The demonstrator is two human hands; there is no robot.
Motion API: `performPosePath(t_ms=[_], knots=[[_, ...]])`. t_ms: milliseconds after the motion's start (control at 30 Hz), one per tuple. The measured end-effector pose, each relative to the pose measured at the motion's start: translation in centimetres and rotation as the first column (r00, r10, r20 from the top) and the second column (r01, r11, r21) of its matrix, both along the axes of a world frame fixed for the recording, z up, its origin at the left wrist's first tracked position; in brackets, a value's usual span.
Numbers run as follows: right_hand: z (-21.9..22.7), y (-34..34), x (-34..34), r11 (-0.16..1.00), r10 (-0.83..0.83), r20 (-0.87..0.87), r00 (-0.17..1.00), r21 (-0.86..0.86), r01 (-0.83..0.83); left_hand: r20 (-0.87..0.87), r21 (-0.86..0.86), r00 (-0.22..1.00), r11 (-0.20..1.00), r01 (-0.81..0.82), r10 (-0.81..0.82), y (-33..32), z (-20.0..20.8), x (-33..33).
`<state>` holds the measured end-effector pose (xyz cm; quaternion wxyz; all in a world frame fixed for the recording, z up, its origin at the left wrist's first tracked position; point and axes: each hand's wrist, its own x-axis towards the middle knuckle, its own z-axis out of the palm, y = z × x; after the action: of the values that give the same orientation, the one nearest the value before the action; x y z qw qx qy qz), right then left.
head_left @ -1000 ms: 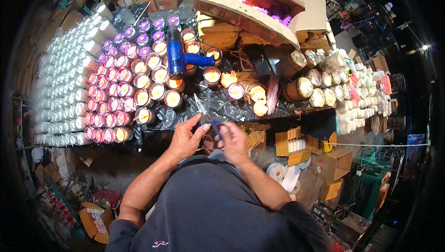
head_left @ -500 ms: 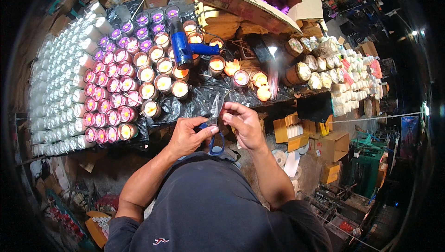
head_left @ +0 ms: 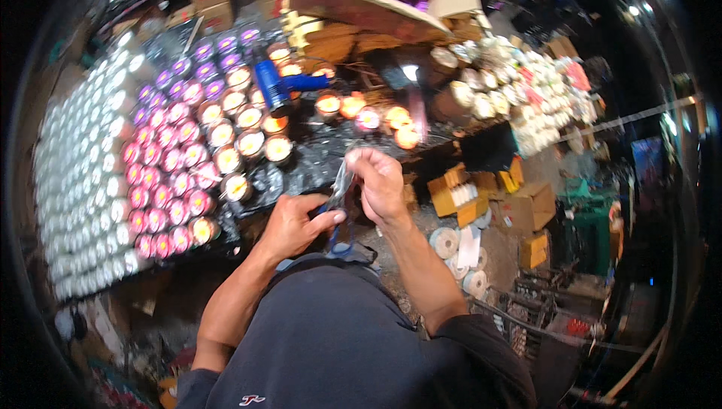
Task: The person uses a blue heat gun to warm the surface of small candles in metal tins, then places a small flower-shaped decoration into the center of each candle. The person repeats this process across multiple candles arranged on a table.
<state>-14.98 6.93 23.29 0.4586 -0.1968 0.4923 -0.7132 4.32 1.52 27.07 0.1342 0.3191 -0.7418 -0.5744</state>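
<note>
My left hand (head_left: 289,225) is closed round a pair of scissors with blue loop handles (head_left: 340,246), held just in front of my body. Their silvery blades (head_left: 343,185) point up and away, smeared by motion. Right beside the blade tips, my right hand (head_left: 378,189) has its thumb and fingers pinched together. Whatever sits in that pinch is too small and blurred to name. Beyond both hands, rows of glass cup candles with yellow-white tops (head_left: 250,142) stand on a table covered in black plastic (head_left: 301,176). A blue heat gun (head_left: 272,87) lies over some of them.
Pink flower candles (head_left: 171,159), purple ones (head_left: 203,51) and many white candles (head_left: 83,168) fill the left. An open carton (head_left: 361,3) stands at the back. Wrapped white bundles (head_left: 489,82) lie at the right. Below are cartons (head_left: 530,209) and white rolls (head_left: 444,242).
My head view has shifted, sliding the table's contents left and the right side down. The right hand's fingers have drawn together near the blade tips. My left hand keeps hold of the scissors.
</note>
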Motion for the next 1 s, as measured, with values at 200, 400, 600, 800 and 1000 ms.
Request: performPosePath(t_ms=[200, 400, 600, 800, 1000], knots=[[1.1, 4.0, -3.3, 0.957, 0.086, -0.735, 0.673, 0.248, 0.148, -0.104, 0.001, 0.931, 0.936, -0.352, 0.350, 2.2, -6.1, 0.0], [-2.1, 8.2, 5.3, 0.970, 0.203, -0.868, 0.454, 0.243, 0.031, -0.200, 0.128, 0.892, 0.913, -0.386, 0.405, 2.7, -7.3, -2.9], [-5.1, 9.6, 4.6, 0.956, 0.146, -0.848, 0.509, 0.253, 0.147, -0.163, -0.017, 0.985, 0.998, -0.057, 0.053, 4.3, -8.9, -2.3], [-8.3, 12.4, 3.0, 0.870, 0.295, -0.547, 0.783, 0.492, 0.016, -0.071, 0.062, 0.985, 0.985, 0.162, -0.157, 4.6, -9.4, -2.2], [-8.0, 12.9, 2.5, 0.857, 0.353, -0.433, 0.829, 0.506, -0.101, -0.011, 0.101, 0.993, 0.988, 0.114, -0.113, 5.1, -11.4, -2.5]])
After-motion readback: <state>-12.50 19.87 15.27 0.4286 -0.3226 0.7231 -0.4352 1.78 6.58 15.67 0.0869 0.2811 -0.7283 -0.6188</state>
